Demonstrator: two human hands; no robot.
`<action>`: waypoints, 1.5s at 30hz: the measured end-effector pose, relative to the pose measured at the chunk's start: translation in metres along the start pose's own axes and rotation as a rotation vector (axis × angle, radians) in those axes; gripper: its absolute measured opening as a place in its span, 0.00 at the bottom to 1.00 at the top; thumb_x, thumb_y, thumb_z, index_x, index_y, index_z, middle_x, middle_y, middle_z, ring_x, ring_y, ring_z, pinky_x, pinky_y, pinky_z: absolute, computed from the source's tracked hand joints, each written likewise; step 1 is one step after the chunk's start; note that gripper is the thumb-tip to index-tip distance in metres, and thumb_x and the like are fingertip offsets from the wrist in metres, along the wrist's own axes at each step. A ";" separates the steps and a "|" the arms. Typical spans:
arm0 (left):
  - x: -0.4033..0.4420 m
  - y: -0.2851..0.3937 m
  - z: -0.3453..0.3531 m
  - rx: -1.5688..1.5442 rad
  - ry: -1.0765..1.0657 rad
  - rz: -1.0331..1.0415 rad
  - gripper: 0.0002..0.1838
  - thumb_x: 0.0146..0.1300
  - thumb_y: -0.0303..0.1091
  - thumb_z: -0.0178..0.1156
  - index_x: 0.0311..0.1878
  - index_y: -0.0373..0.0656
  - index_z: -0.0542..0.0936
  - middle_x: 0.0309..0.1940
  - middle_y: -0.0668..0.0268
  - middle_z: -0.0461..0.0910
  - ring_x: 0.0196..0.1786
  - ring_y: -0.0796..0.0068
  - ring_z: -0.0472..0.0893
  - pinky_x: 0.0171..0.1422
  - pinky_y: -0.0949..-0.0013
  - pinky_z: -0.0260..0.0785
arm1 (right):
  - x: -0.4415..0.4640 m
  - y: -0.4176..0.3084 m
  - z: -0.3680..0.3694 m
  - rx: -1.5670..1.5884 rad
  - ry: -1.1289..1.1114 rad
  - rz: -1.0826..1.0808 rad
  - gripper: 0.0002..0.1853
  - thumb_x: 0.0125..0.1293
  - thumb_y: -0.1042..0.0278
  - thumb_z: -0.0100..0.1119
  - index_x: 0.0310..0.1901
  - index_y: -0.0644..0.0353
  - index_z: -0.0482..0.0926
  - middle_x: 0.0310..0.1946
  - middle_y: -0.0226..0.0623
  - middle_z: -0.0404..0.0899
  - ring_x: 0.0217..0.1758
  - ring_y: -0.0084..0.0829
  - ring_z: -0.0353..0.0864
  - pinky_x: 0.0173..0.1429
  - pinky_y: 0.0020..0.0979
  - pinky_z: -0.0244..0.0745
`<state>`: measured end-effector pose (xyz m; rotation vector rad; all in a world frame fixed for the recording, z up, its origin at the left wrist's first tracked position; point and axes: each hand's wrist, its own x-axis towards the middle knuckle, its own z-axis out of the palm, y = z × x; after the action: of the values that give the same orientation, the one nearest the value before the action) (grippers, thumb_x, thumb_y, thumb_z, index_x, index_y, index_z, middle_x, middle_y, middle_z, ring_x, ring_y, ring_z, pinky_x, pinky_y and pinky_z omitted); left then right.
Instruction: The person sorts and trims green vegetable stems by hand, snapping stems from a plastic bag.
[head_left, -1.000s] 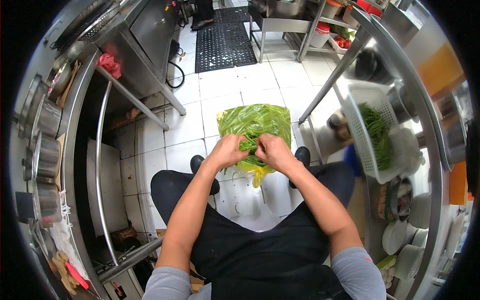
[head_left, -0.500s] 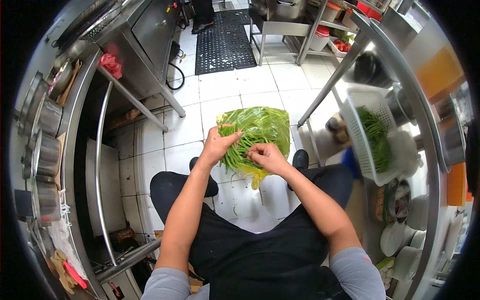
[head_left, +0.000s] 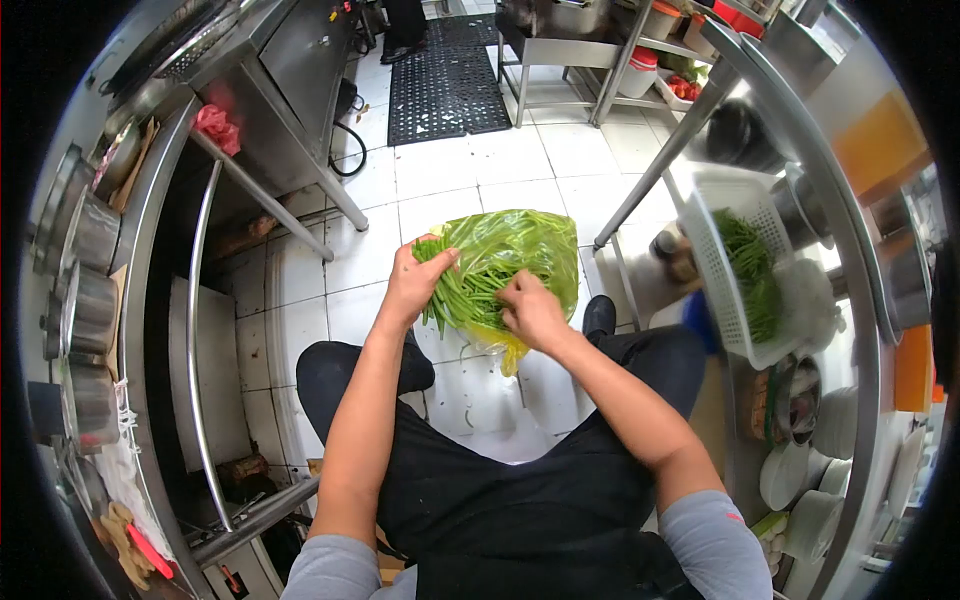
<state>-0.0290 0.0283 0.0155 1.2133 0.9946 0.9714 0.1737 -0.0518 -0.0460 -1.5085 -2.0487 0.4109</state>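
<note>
A yellow-green plastic bag [head_left: 550, 240] full of long green beans [head_left: 478, 292] lies open between my knees, low over the tiled floor. At its left side, my left hand [head_left: 410, 284] is closed around a bunch of beans, thumb on top, with their ends hanging below the fingers. My right hand [head_left: 532, 312] is over the bag's mouth, its fingers bent and pinched together on beans in the pile. The fingertips are partly hidden among the beans. The bag's twisted yellow end hangs toward me.
On the right shelf stands a white basket [head_left: 708, 270] of green vegetables, with bowls below it. A steel counter with metal pots [head_left: 92, 315] runs along the left. A black rubber mat [head_left: 440, 90] lies ahead, where a person's shoe [head_left: 404, 53] shows.
My left hand has moved slightly left with its bunch of beans. My right hand has risen a little and turned its knuckles upward, fingers now deeper over the pile.
</note>
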 end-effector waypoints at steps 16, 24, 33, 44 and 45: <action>-0.003 -0.019 0.023 0.182 -0.195 -0.098 0.10 0.59 0.28 0.67 0.41 0.36 0.79 0.25 0.68 0.80 0.29 0.82 0.79 0.36 0.75 0.72 | 0.022 -0.020 -0.055 0.206 0.091 0.064 0.05 0.58 0.73 0.60 0.35 0.60 0.77 0.30 0.42 0.77 0.30 0.42 0.79 0.36 0.40 0.75; -0.002 -0.024 0.034 0.567 -0.317 0.029 0.15 0.54 0.31 0.66 0.44 0.34 0.79 0.18 0.67 0.76 0.24 0.82 0.75 0.31 0.73 0.69 | 0.020 -0.008 -0.055 0.207 0.049 -0.045 0.05 0.55 0.73 0.61 0.30 0.65 0.75 0.24 0.46 0.76 0.28 0.46 0.78 0.34 0.40 0.75; -0.006 -0.007 0.033 0.483 -0.293 -0.085 0.18 0.50 0.31 0.64 0.46 0.33 0.79 0.17 0.62 0.79 0.22 0.79 0.76 0.27 0.70 0.68 | 0.024 -0.017 -0.041 0.302 0.105 0.276 0.06 0.53 0.73 0.60 0.27 0.64 0.74 0.24 0.49 0.75 0.27 0.51 0.78 0.33 0.46 0.74; 0.001 -0.028 0.006 0.386 -0.343 -0.210 0.15 0.50 0.28 0.63 0.41 0.31 0.78 0.19 0.64 0.80 0.22 0.79 0.77 0.26 0.72 0.67 | 0.018 0.003 -0.029 -0.027 0.107 0.015 0.05 0.52 0.75 0.59 0.32 0.62 0.75 0.29 0.45 0.75 0.35 0.50 0.79 0.40 0.47 0.75; 0.001 -0.025 0.006 0.390 -0.342 -0.209 0.15 0.50 0.28 0.63 0.41 0.31 0.78 0.19 0.64 0.80 0.22 0.79 0.77 0.26 0.72 0.67 | 0.019 0.003 -0.031 -0.004 0.049 0.026 0.06 0.53 0.75 0.59 0.34 0.61 0.76 0.29 0.44 0.74 0.36 0.51 0.78 0.42 0.47 0.75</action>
<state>-0.0217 0.0251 -0.0093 1.5015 1.0358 0.3952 0.1902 -0.0358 -0.0179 -1.5343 -1.9951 0.3772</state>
